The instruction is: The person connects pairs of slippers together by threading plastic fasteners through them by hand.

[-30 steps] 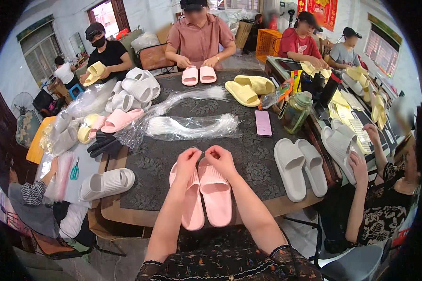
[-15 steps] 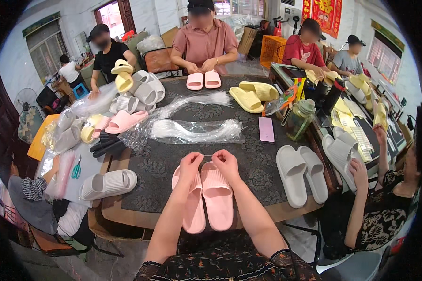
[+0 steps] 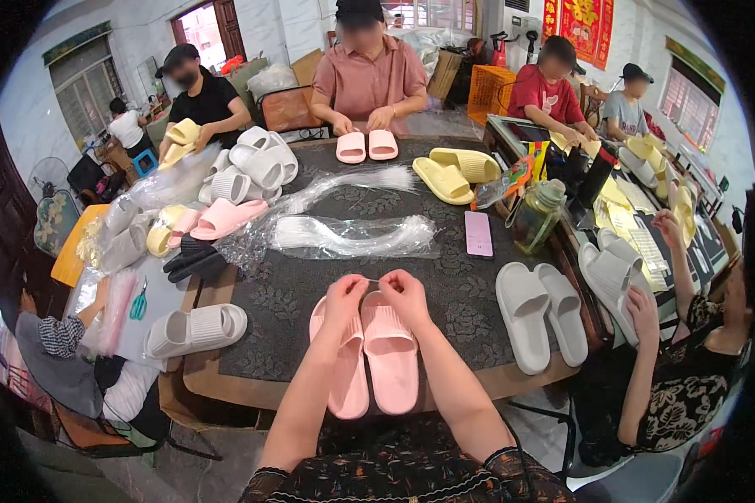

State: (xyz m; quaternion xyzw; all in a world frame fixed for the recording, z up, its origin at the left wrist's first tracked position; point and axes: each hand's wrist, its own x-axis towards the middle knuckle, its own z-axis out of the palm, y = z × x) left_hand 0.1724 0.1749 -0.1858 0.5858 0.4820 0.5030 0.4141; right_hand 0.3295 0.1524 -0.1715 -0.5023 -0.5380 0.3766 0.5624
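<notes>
In front of me a pair of pink slippers [image 3: 392, 369] lies side by side at the table's near edge, toes pointing away. My left hand [image 3: 344, 298] and my right hand [image 3: 404, 295] meet above the toe ends, fingertips pinched. Between them runs a short stretch of a thin, pale plastic strand [image 3: 372, 280], held at both sides. My fingers partly cover the slippers' toes, so where the strand passes lower down is hidden. Just beyond lies a bundle of white plastic strands [image 3: 344, 235] in a clear bag.
Grey slippers [image 3: 524, 318] stand to the right, another grey pair [image 3: 195, 330] to the left. A purple phone [image 3: 479, 234] and a green bottle [image 3: 538, 216] are at right. Yellow slippers [image 3: 445, 176] lie farther off. Scissors [image 3: 138, 303] rest at left. Several co-workers sit around the tables.
My hands keep nearly the same pose over the pink slippers. The co-worker at far left has lowered the yellow slippers; a right-hand neighbour's raised hand has come away from a yellow slipper.
</notes>
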